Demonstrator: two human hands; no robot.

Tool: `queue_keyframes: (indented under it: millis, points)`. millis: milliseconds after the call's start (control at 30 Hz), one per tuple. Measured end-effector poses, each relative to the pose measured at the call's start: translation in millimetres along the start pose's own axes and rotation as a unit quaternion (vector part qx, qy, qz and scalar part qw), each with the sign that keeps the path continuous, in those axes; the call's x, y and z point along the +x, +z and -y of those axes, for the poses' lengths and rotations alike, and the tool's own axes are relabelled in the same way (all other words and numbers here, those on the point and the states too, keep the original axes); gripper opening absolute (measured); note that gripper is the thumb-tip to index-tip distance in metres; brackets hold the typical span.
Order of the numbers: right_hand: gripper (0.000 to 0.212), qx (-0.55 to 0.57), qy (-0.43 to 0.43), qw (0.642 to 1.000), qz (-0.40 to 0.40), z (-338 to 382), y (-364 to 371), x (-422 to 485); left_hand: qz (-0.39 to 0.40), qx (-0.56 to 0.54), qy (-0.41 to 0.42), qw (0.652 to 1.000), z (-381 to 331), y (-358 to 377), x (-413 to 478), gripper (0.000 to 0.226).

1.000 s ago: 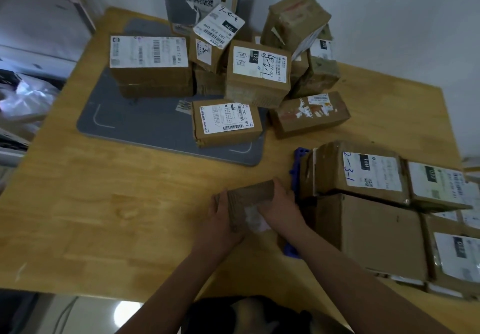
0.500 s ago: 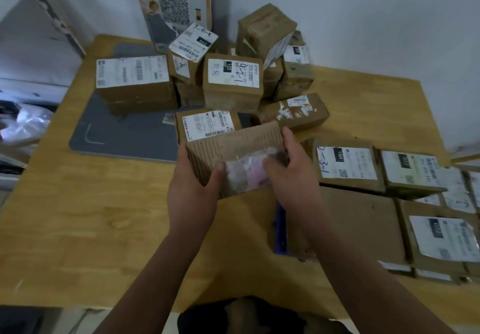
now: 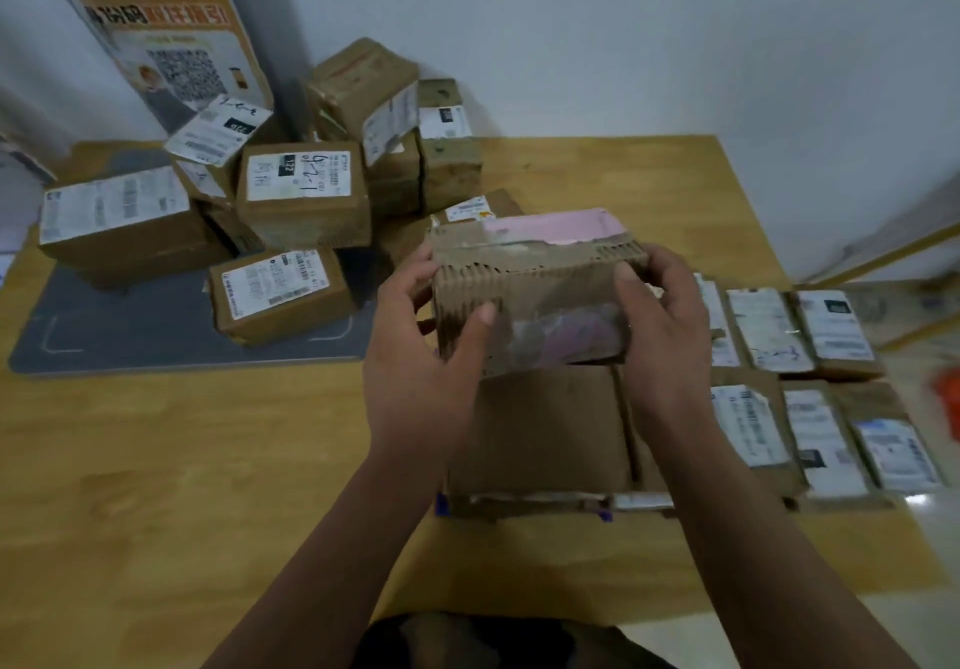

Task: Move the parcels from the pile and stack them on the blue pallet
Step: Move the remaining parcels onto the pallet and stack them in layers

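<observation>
Both hands clamp one cardboard parcel (image 3: pixel 535 299) by its two ends. The left hand (image 3: pixel 415 361) wraps the left end with its thumb across the front face, and the right hand (image 3: pixel 662 341) curls round the right end. The parcel is held in the air, slightly tilted, with a pink label on top and a clear taped patch on the side facing the camera. It hangs above the near-left part of the stacked parcels (image 3: pixel 769 335) laid flat on the blue pallet (image 3: pixel 441 504) — only slivers of blue show under their front edge. Directly below it lies a plain brown box (image 3: pixel 540 429) of that layer. Farther back on the left, the pile (image 3: pixel 306 195) of labelled boxes sits heaped on a grey mat (image 3: pixel 156 341) by the wall corner. Everything rests on the wooden surface (image 3: pixel 182 460). An orange poster (image 3: pixel 171 44) leans behind the pile.
</observation>
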State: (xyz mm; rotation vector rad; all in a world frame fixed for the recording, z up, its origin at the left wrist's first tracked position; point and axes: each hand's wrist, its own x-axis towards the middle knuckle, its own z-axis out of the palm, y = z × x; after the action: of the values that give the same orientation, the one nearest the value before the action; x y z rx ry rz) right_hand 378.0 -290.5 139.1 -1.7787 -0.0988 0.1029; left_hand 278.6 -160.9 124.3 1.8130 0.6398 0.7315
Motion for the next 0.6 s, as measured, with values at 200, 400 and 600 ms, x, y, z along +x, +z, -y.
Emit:
queue_keyframes:
  millis: [200,400,600]
  points:
    - [0.028,0.017,-0.022,0.999,-0.018,-19,-113,45,0.009,-0.039,-0.001,0.999,-51,106,-36,0.010]
    - [0.029,0.004,-0.034,0.998,-0.059,-40,-217,100,0.039,-0.035,0.006,0.999,-84,216,-51,0.027]
    - [0.025,-0.088,-0.048,0.992,-0.073,-69,-262,140,0.050,0.026,-0.006,0.998,-93,288,-56,0.045]
